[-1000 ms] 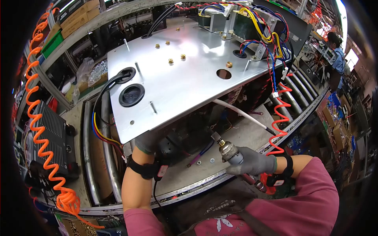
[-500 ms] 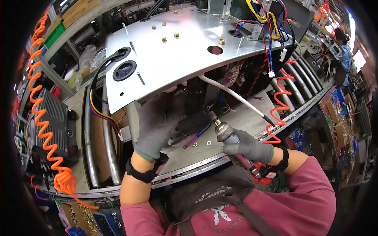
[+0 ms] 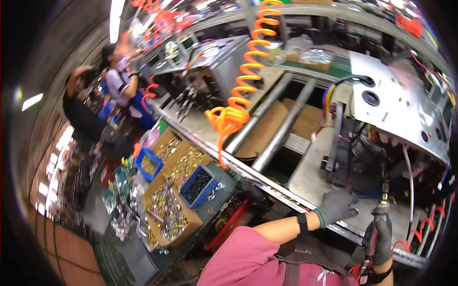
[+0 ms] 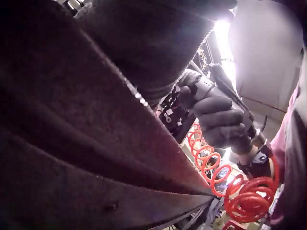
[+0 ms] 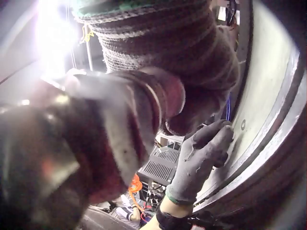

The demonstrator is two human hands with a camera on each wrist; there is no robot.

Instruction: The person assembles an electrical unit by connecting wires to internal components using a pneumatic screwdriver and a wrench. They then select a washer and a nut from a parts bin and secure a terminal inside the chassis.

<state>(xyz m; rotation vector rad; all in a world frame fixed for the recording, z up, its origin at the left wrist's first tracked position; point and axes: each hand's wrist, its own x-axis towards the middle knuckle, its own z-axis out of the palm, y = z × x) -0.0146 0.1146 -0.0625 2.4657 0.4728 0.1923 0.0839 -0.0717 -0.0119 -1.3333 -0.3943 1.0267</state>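
My gloved right hand [image 3: 383,240] grips an air-powered driver [image 3: 381,209] with a metal nose, near the bench's front edge. In the left wrist view, its fingers wrap round the tool's body. My gloved left hand [image 3: 338,207] is low over the bench edge, fingers bent down beside a small metal ring [image 5: 243,124], a washer or nut. I cannot tell whether its fingertips pinch anything. Behind the hands stands a machine with a bright metal panel [image 3: 398,102] on top and dark parts [image 3: 365,159] underneath. A pale cable [image 3: 409,169] hangs from the panel's near side.
To the left, open boxes [image 3: 191,224] and a blue bin [image 3: 196,187] hold small fasteners. An orange coiled hose [image 3: 251,71] hangs over the conveyor rollers [image 3: 281,136]. Another machine [image 3: 214,64] stands further left, near other people [image 3: 121,78]. A red coiled hose [image 4: 211,165] hangs below the driver.
The head view has swung left. My left hand has come from under the panel down to the bench edge by the small metal pieces. The right hand still grips the driver.
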